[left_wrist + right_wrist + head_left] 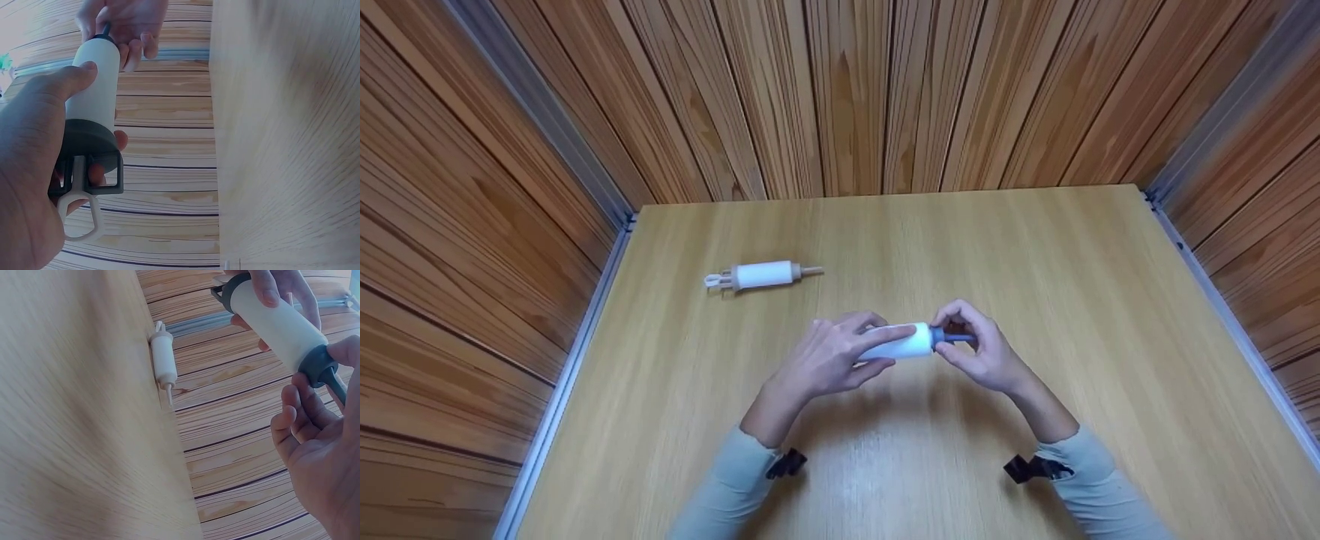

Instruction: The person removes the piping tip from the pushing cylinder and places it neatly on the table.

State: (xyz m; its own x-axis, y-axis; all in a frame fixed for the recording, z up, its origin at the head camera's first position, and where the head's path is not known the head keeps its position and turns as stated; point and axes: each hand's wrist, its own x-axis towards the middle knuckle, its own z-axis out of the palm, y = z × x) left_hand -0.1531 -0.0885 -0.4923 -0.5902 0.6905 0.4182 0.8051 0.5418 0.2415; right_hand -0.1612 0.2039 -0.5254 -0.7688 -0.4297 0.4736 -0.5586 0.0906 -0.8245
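A white cylinder (913, 341) with dark grey-blue end caps is held above the table between both hands. My left hand (832, 352) grips its barrel, thumb along the side in the left wrist view; a white loop handle (93, 228) and a dark frame stick out at that end. My right hand (979, 349) pinches the dark nozzle cap (316, 364) between thumb and fingers, and the thin nozzle (336, 387) points toward its palm. A second, similar white cylinder (765, 274) with beige ends lies on the table, beyond and left of the hands.
The wooden table (885, 247) is bordered by plank walls (847, 97) at the back and sides. Metal rails (566, 375) run along its left and right edges. Black straps (787, 463) sit at both sleeve cuffs.
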